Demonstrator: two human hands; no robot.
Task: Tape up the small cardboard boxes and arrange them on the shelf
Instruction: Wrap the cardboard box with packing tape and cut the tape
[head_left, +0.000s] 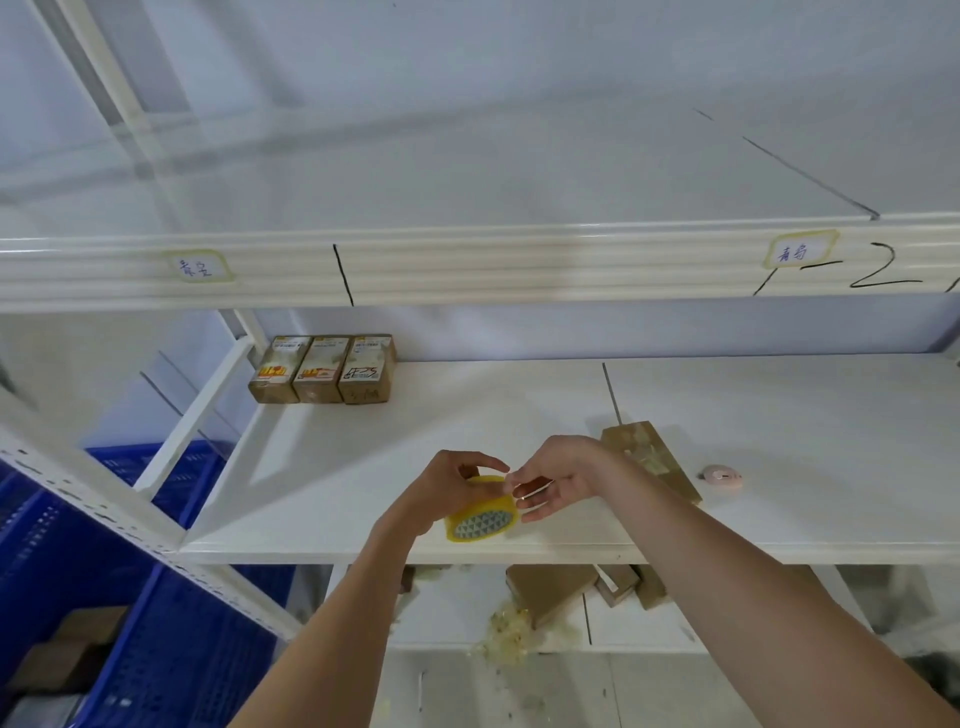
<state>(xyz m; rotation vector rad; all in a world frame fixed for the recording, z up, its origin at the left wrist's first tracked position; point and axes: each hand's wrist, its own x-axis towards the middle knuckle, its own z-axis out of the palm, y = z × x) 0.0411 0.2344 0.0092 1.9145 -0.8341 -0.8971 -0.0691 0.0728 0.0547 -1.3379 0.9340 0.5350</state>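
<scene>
My left hand (447, 491) grips a yellowish roll of clear tape (483, 514) above the front of the middle shelf (363, 467). My right hand (556, 480) pinches at the roll's top edge, other fingers spread. Behind my right wrist a small cardboard box (657, 457) lies flat on the shelf, partly hidden by the arm. Three small cardboard boxes (322, 369) stand side by side at the shelf's back left.
A small pink round object (722, 477) lies right of the flat box. The upper shelf rail (467, 270) carries two labels and black marks. Several cardboard boxes (582, 587) and tape scraps lie on the lower shelf. Blue plastic crates (156, 623) stand at lower left.
</scene>
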